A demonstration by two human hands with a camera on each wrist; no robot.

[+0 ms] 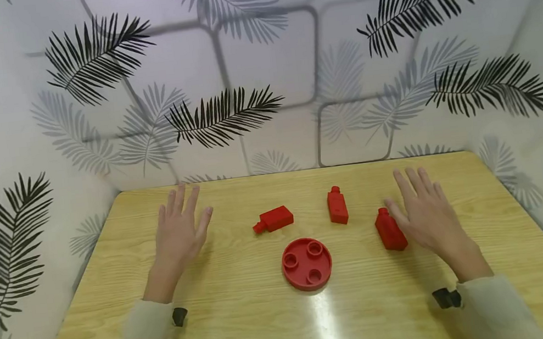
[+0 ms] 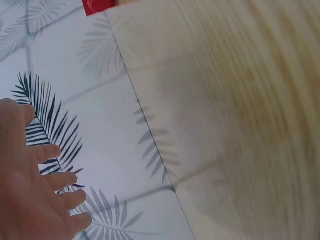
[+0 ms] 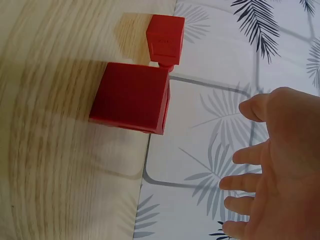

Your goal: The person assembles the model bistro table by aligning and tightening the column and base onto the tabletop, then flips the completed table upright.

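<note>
My left hand [image 1: 177, 235] hovers over the left part of the wooden table, fingers spread and straight, holding nothing. To its right a red bottle-shaped block [image 1: 277, 219] lies on its side, neck pointing left. A second red bottle-shaped block [image 1: 337, 208] lies farther right, neck toward the back edge. The third red bottle-shaped block [image 1: 390, 231] is nearest my right hand [image 1: 426, 219], whose thumb overlaps its edge in the head view. In the right wrist view, a gap separates that hand [image 3: 287, 165] from the block [image 3: 131, 97]. Its fingers are extended too.
A round red tray [image 1: 309, 286] with three ring-shaped sockets lies near the table's middle, in front of the blocks. The wooden table [image 1: 248, 326] meets a pale leaf-patterned backdrop [image 1: 271, 70] behind and at both sides.
</note>
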